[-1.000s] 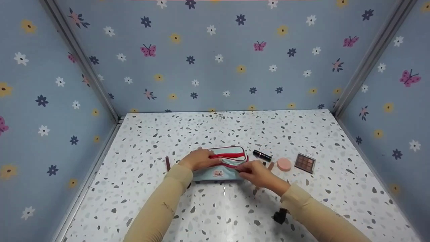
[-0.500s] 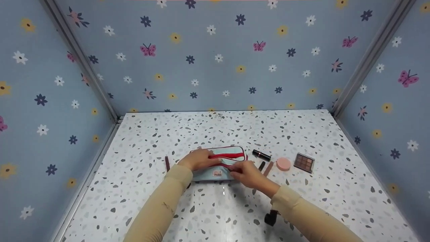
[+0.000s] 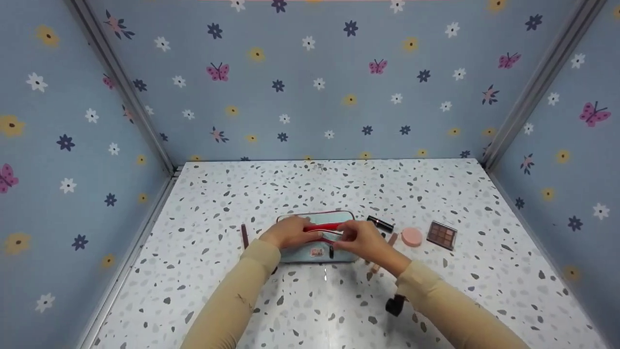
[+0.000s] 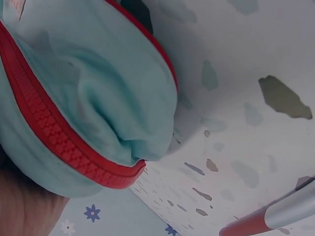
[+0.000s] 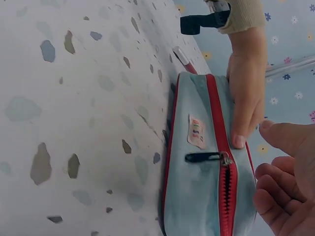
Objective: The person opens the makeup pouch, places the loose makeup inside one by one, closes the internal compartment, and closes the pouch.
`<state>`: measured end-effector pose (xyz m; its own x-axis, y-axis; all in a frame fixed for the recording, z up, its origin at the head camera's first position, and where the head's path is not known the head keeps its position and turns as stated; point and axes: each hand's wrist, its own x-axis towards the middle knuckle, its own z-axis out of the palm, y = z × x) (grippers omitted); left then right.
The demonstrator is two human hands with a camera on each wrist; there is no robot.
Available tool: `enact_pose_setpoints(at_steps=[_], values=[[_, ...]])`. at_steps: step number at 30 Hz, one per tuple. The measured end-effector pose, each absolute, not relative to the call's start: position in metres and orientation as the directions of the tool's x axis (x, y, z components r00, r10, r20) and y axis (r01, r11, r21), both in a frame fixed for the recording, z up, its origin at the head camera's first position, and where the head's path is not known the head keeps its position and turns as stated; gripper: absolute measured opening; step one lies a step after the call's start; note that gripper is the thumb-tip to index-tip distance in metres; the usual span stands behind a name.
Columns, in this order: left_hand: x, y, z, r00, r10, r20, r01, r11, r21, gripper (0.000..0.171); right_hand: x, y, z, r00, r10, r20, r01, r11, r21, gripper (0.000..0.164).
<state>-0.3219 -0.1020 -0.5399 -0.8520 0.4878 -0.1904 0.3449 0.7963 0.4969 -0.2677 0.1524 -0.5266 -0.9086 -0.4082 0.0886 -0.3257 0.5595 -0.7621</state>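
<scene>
A light blue cosmetic pouch [image 3: 295, 256] with red zippers lies on the speckled table. My left hand [image 3: 288, 231] grips its top left part; in the right wrist view, the thumb lies beside the front zipper [image 5: 216, 105]. A dark zipper pull [image 5: 202, 157] hangs down the pouch's front, and the teeth on my right hand's side of the slider show a dark gap. My right hand [image 3: 365, 240] is just off the pouch's right end, thumb apart from loosely curled fingers, holding nothing. In the left wrist view, one pouch end shows a red zipper [image 4: 59, 140].
Right of the pouch lie a black lipstick tube [image 3: 380, 224], a pinkish-brown stick [image 3: 392, 240], a round pink compact [image 3: 412, 237] and an eyeshadow palette [image 3: 441, 235]. A dark red pencil [image 3: 244, 236] lies to the left. Flowered walls surround the table.
The right hand pulled the zipper tab leftward along the pouch's front, then let go and rose slightly. The tab now hangs loose. My left hand has stayed on the pouch.
</scene>
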Motion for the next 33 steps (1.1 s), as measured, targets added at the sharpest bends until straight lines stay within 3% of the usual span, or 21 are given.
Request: enact_pose_setpoints(at_steps=[10, 16, 22, 33], values=[[-0.321, -0.101, -0.542, -0.849, 0.490, -0.197, 0.354, 0.805, 0.476, 0.053, -0.287, 0.173, -0.529, -0.867, -0.472, 0.156, -0.448, 0.604, -0.659, 0.057], [-0.321, -0.101, -0.543, -0.850, 0.496, -0.178, 0.357, 0.790, 0.499, 0.051, -0.293, 0.176, -0.532, -0.876, -0.473, 0.099, -0.405, 0.607, -0.684, 0.067], [-0.320, -0.103, -0.544, -0.854, 0.494, -0.165, 0.354, 0.783, 0.512, 0.063, -0.300, 0.179, -0.535, -0.867, -0.491, 0.086, -0.419, 0.624, -0.660, 0.073], [-0.317, -0.103, -0.543, -0.853, 0.498, -0.155, 0.395, 0.811, 0.432, 0.075, -0.309, 0.180, -0.544, -0.891, -0.453, -0.030, -0.321, 0.674, -0.665, 0.080]])
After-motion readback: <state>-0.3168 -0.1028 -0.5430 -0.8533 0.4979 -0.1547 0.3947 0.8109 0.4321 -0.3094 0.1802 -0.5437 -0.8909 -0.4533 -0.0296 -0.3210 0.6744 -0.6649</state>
